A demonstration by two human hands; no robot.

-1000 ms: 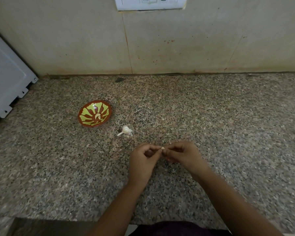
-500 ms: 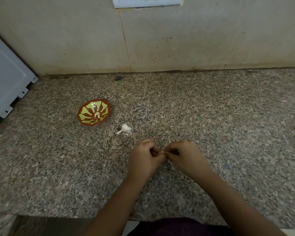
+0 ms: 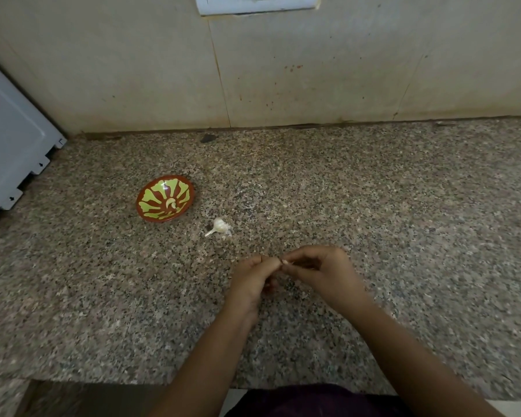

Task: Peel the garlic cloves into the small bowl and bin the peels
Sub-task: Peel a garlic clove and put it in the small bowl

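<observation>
- Hands: left hand (image 3: 250, 281) and right hand (image 3: 325, 272) meet fingertip to fingertip, fingers curled, both pinching one garlic clove (image 3: 285, 262) low over the counter (image 3: 403, 206); it is too small to tell its long axis.
- The small bowl (image 3: 154, 194) lies far and left of the hands, holding one peeled clove (image 3: 171, 203); the left hand is nearer it.
- A garlic piece (image 3: 220, 227) lies between bowl and hands.
- No bin shows.

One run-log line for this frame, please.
peeling | left hand and right hand pinch clove | bowl holds peeled clove | garlic piece on counter
</observation>
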